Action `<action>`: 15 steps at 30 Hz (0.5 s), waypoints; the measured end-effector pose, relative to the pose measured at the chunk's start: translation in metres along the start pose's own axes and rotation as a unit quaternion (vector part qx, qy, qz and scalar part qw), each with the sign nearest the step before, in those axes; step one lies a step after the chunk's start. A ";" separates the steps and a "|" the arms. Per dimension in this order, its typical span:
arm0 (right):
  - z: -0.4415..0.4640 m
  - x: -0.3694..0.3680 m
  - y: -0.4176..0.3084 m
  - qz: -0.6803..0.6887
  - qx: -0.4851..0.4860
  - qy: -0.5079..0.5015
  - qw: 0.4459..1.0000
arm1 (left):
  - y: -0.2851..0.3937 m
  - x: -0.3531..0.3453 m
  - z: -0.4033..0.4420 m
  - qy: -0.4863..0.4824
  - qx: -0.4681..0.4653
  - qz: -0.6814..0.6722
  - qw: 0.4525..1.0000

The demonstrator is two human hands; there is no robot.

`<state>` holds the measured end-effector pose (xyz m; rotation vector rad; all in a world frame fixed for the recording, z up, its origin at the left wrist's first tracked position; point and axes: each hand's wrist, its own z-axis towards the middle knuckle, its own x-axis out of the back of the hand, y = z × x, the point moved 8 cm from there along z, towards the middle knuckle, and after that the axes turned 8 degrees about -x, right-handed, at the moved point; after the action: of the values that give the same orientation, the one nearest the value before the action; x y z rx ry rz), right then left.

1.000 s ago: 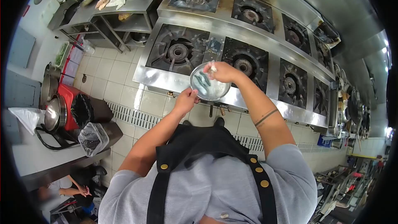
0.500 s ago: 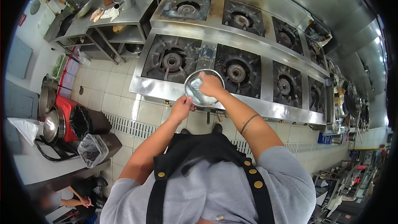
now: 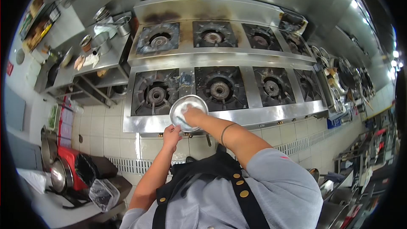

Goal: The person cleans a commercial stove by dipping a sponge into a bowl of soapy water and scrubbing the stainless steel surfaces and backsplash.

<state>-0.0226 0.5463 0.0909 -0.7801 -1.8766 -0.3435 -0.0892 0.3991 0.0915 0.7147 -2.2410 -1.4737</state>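
A round metal bowl (image 3: 203, 103) is held at the front edge of the stove, with whitish, wet-looking contents inside. My left hand (image 3: 171, 136) is closed on its near left rim, thumb towards the rim. My right hand (image 3: 193, 116) reaches down into the bowl with its fingers curled. A pale greenish patch (image 3: 181, 121) shows beside those fingers; whether it is a cloth, a pad or a reflection, I cannot tell. The fingertips of my right hand are partly hidden.
Two rows of gas burners (image 3: 219, 90) stand ahead. A steel table (image 3: 68, 73) with pots is at the left. Lower left are a red bin (image 3: 79, 174), a lined bin (image 3: 104, 195) and a metal bowl (image 3: 59, 174). Pans (image 3: 347, 74) hang at the right.
My view has shifted, so the stove sits lower and farther left in the frame. My right hand has moved within the bowl; my left hand keeps the rim.
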 end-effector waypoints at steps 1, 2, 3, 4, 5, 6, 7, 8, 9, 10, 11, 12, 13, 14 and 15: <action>0.002 -0.003 0.002 0.006 -0.010 0.006 1.000 | -0.002 -0.002 0.005 -0.010 -0.005 0.006 1.000; 0.002 -0.005 0.002 0.025 0.003 0.015 1.000 | -0.006 -0.003 0.012 -0.006 -0.012 -0.030 0.999; 0.004 -0.007 -0.001 0.043 0.018 0.024 0.999 | -0.007 -0.004 0.016 -0.001 -0.019 -0.068 0.998; 0.035 -0.042 0.011 0.097 -0.023 0.003 0.995 | -0.001 -0.008 0.015 -0.006 -0.024 -0.064 0.998; 0.028 -0.031 0.013 0.100 -0.027 0.011 0.995 | 0.003 -0.012 0.011 0.012 -0.005 -0.118 0.993; 0.008 -0.013 0.002 0.013 0.056 0.021 0.998 | 0.008 -0.015 0.009 0.028 0.016 -0.172 0.984; -0.019 0.007 -0.011 -0.077 0.136 0.028 0.987 | 0.015 -0.018 0.010 0.023 0.011 -0.170 0.985; -0.039 0.033 -0.006 -0.031 0.103 0.026 0.994 | 0.017 -0.021 0.009 0.025 0.018 -0.158 0.987; -0.045 0.041 0.001 -0.031 0.101 0.027 0.994 | 0.020 -0.025 0.006 0.029 0.027 -0.147 0.988; -0.048 0.048 0.011 -0.040 0.093 0.032 0.994 | 0.029 -0.033 0.002 0.013 0.021 -0.165 0.986; -0.052 0.056 0.022 -0.048 0.085 0.037 0.995 | 0.038 -0.040 0.002 0.012 0.022 -0.164 0.986; -0.068 0.079 0.034 -0.026 0.093 0.049 0.994 | 0.050 -0.053 0.002 -0.010 0.015 -0.158 0.987; -0.073 0.090 0.051 -0.024 0.093 0.048 0.994 | 0.059 -0.066 0.005 -0.032 0.009 -0.153 0.988; -0.075 0.102 0.070 0.010 0.076 0.064 0.995 | 0.057 -0.077 0.016 -0.039 -0.001 -0.138 0.990; -0.077 0.115 0.091 0.044 0.059 0.081 0.994 | 0.068 -0.091 0.017 -0.039 -0.001 -0.137 0.990</action>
<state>0.0622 0.6126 0.2168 -0.7305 -1.6898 -0.2313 -0.0402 0.4877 0.1448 1.0141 -2.2692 -1.6544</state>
